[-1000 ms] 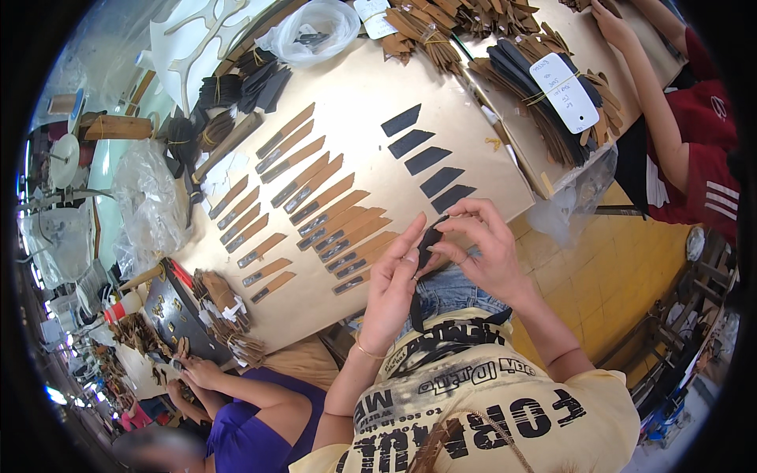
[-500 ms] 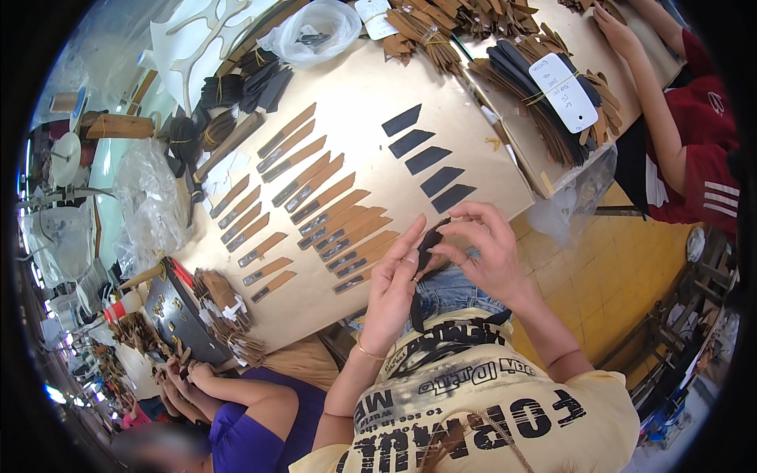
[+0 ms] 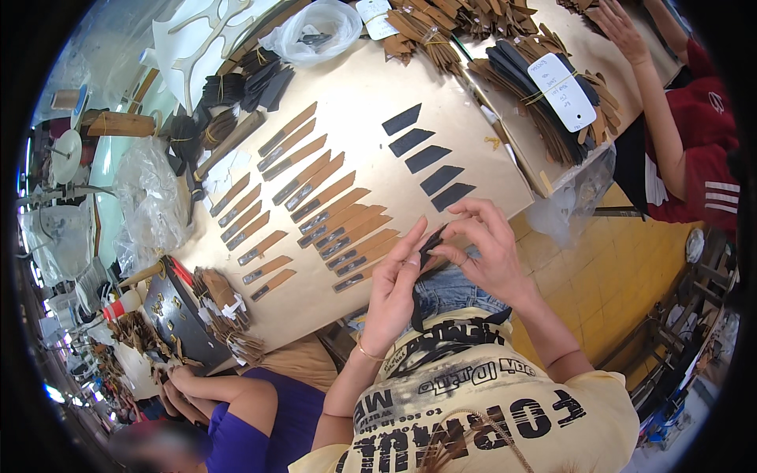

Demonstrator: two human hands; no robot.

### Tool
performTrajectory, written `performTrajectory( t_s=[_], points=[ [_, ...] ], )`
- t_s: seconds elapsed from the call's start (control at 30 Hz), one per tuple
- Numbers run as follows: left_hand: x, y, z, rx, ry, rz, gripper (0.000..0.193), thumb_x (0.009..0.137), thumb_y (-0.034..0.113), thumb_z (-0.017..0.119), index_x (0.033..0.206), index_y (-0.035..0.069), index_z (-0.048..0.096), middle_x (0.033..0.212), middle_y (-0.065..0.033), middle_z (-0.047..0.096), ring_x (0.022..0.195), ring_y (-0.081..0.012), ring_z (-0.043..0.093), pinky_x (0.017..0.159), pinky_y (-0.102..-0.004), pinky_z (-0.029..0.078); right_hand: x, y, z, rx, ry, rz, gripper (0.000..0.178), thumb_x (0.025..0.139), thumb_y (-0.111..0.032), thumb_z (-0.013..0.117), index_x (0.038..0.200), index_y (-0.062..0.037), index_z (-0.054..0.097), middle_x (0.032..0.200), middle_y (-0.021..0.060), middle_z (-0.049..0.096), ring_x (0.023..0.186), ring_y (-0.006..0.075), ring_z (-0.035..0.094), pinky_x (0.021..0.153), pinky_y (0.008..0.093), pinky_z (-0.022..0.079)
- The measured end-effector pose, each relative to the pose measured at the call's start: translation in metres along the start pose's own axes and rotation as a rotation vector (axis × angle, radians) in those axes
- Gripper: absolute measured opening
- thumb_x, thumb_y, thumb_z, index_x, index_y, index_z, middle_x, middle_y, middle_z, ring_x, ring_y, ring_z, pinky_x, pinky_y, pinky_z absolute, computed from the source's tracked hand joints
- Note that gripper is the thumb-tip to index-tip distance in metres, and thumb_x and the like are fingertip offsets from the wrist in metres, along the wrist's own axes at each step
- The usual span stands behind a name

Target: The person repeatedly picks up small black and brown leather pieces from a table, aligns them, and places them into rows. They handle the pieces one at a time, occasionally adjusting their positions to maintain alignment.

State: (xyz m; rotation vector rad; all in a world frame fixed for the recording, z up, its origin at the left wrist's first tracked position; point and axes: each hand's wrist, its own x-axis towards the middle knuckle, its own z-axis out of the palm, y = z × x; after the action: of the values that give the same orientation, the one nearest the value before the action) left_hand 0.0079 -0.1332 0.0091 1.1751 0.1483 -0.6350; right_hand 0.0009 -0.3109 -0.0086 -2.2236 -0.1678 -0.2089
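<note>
My left hand [image 3: 392, 285] and my right hand [image 3: 494, 258] meet at the near edge of the table, both closed on a black strip [image 3: 430, 241]. The strip looks like leather or fabric, and a dark end hangs below my left hand. Fingers cover part of it. Just beyond my hands lies a slanting column of flat black pieces [image 3: 428, 160] with angled ends. Left of my hands, several brown strips [image 3: 347, 206] are spread in rows, each with a dark, shiny patch at one end.
Bundled dark strips with a white tag [image 3: 561, 91] lie at the right, beside a co-worker in red [image 3: 694, 134]. A clear plastic bag [image 3: 311, 31] sits at the back. Another co-worker in purple [image 3: 252, 418] is at lower left, near tied brown bundles [image 3: 219, 296].
My hands stay nearly in place, while the black strip has shifted slightly between my fingers. Both co-workers' arms have moved; the pieces on the table lie as before.
</note>
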Motion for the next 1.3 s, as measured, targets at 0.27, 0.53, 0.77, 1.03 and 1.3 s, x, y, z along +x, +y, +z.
performTrajectory(
  t_s=[0.27,0.53,0.77,1.03,1.3],
  points=[
    [0.004,-0.009,-0.013,-0.317,0.126,-0.151,0.042,0.104,0.012,0.047,0.144,-0.002,0.044,0.128,-0.0139,0.062,0.114,-0.0194,0.063,0.097,-0.0326,0.052,-0.013,0.013,-0.004,0.079,0.05,-0.075,0.012,0.079,-0.015,0.078,0.085,-0.0106,0.07,0.095,0.0038,0.066,0.082,0.0225,0.06,0.077,0.0358,0.046],
    [0.003,-0.004,-0.032,-0.113,0.255,0.061,0.042,0.104,0.013,0.048,0.141,-0.005,0.045,0.123,-0.0188,0.064,0.111,-0.0231,0.065,0.091,-0.0338,0.055,-0.006,0.042,-0.003,-0.198,0.041,0.292,0.011,0.083,-0.021,0.076,0.085,-0.0101,0.073,0.079,0.002,0.066,0.067,0.0203,0.06,0.07,0.0335,0.039],
    [0.007,-0.001,-0.013,-0.102,0.207,0.03,0.042,0.104,0.012,0.047,0.142,-0.005,0.045,0.124,-0.0188,0.063,0.114,-0.0241,0.064,0.092,-0.0336,0.055,-0.006,0.046,0.011,-0.261,0.186,0.265,0.013,0.082,-0.022,0.076,0.087,-0.0112,0.072,0.079,0.0024,0.064,0.077,0.0234,0.061,0.074,0.0354,0.04],
    [0.004,-0.012,0.004,-0.092,0.029,-0.075,0.043,0.105,0.011,0.042,0.146,-0.001,0.042,0.13,-0.0152,0.061,0.119,-0.0215,0.06,0.1,-0.0341,0.05,-0.009,0.026,-0.004,0.056,0.292,0.164,0.026,0.078,-0.022,0.081,0.097,-0.008,0.072,0.097,0.0079,0.06,0.081,0.0253,0.06,0.073,0.0345,0.047],
    [0.0,-0.013,0.01,0.002,-0.034,-0.023,0.044,0.106,0.012,0.042,0.149,0.001,0.039,0.132,-0.0105,0.06,0.116,-0.015,0.059,0.102,-0.0332,0.049,-0.013,-0.004,-0.014,0.078,-0.034,0.142,0.033,0.073,-0.019,0.085,0.097,-0.0042,0.068,0.103,0.0093,0.058,0.093,0.0245,0.06,0.077,0.0347,0.051]
  ],
)
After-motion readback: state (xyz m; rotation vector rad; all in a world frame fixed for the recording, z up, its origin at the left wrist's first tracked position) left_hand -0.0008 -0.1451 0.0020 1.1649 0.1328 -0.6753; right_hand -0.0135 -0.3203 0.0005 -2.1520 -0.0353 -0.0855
